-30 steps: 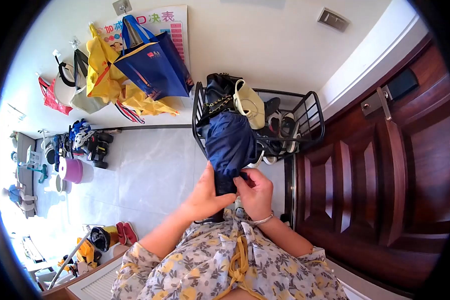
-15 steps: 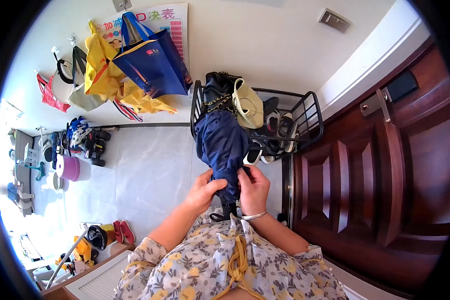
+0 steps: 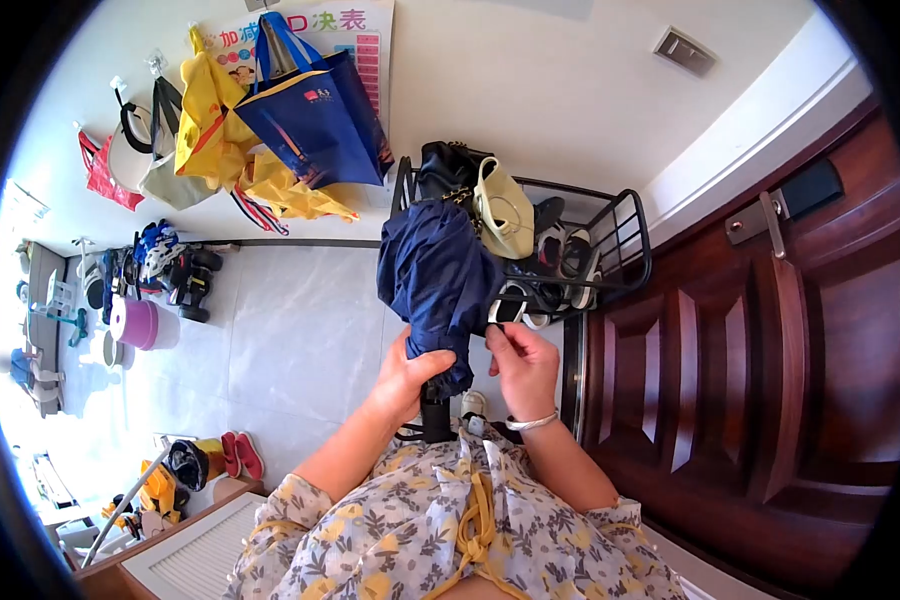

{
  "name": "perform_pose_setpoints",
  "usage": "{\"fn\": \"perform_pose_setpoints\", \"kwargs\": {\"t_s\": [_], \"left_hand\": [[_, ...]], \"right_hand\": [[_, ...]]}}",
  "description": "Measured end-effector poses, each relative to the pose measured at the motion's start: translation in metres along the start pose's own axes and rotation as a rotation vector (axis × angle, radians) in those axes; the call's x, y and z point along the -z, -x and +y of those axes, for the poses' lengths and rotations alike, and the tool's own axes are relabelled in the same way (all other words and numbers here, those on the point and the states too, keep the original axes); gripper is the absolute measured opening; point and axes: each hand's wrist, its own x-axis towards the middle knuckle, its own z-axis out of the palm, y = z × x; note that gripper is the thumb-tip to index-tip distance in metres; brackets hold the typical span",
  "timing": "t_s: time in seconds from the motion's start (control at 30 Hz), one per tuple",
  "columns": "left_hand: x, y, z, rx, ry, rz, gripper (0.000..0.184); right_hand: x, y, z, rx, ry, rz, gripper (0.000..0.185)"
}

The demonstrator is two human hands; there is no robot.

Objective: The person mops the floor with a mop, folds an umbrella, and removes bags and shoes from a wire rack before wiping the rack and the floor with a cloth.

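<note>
A dark blue folded umbrella with loose, bunched cloth is in front of my body, its black handle toward me. My left hand is wrapped round the gathered cloth near the handle. On the umbrella's right side, my right hand pinches the end of a dark strap that runs from the cloth. A bracelet circles my right wrist.
Beyond the umbrella stands a black wire rack with shoes, a cream bag and a black bag. A blue bag hangs on the wall. A wooden door is at right.
The umbrella's cloth has become looser and wider. My right hand has moved outward to the right, drawing the strap away from the cloth, while my left hand keeps its grip.
</note>
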Motion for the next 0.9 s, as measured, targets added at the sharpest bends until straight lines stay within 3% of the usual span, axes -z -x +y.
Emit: {"fn": "perform_pose_setpoints", "kwargs": {"t_s": [0.2,0.33,0.43,0.67,0.83,0.9], "left_hand": [[-0.008,-0.002,0.021,-0.041,-0.07,0.013,0.044],[-0.009,-0.009,0.019,-0.007,-0.202,0.156,0.042],[-0.002,-0.019,0.006,-0.223,-0.724,0.289,0.05],[-0.022,-0.02,0.011,-0.298,-0.952,0.418,0.055],[-0.018,-0.028,-0.002,-0.463,-1.074,0.445,0.055],[-0.014,-0.03,-0.006,-0.47,-1.14,0.458,0.053]], "right_hand": [[0.012,0.0,0.001,-0.005,0.1,0.038,0.012],[0.004,0.004,-0.011,0.127,0.173,0.034,0.017],[-0.005,-0.001,-0.014,0.209,0.192,0.039,0.017],[-0.016,-0.007,-0.018,0.305,0.249,0.038,0.016],[-0.024,-0.008,-0.012,0.3,0.301,0.035,0.012],[-0.026,-0.008,-0.013,0.53,0.543,0.039,0.006]]}}
